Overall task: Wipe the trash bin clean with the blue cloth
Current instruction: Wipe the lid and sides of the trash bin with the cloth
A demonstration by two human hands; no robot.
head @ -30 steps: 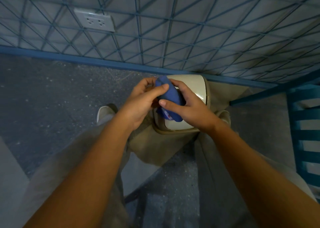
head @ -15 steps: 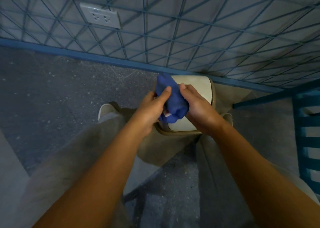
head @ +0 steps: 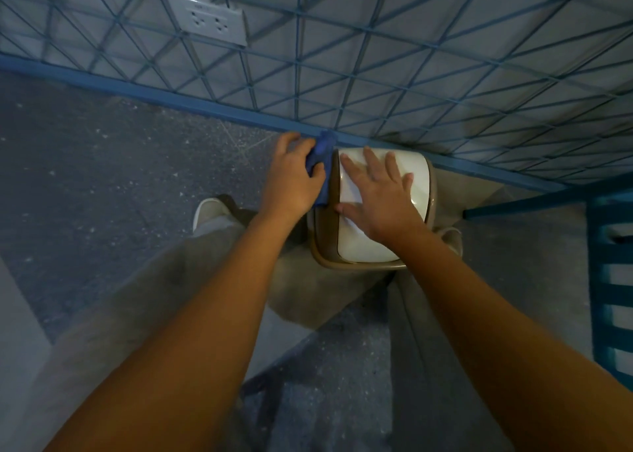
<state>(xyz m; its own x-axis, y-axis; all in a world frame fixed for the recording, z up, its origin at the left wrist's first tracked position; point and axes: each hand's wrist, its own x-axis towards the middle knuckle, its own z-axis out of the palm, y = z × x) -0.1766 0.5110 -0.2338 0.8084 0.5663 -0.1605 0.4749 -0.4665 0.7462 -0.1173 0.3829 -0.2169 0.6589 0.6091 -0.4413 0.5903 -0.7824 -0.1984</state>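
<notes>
I'm gripping the blue cloth (head: 321, 163) in my left hand (head: 293, 180) against the trash bin's (head: 373, 249) left side; my right hand (head: 380, 198) is lying flat and open on its lid.

white double outlet (head: 206, 18) sitting on the wall (head: 445, 40) way up-left of the fingers (head: 371, 158) | blue criss-cross lines running over that wall | blue baseboard (head: 171, 100) passing just beyond them | speckled grey floor (head: 85, 177) spreading out left | white shoe (head: 209, 211) poking out below-left | blue slatted frame (head: 609, 280) standing far right

Bare forearms (head: 212, 314), loose beige trousers (head: 130, 300) and a pale, rounded shoe (head: 209, 211) on the left foot
</notes>
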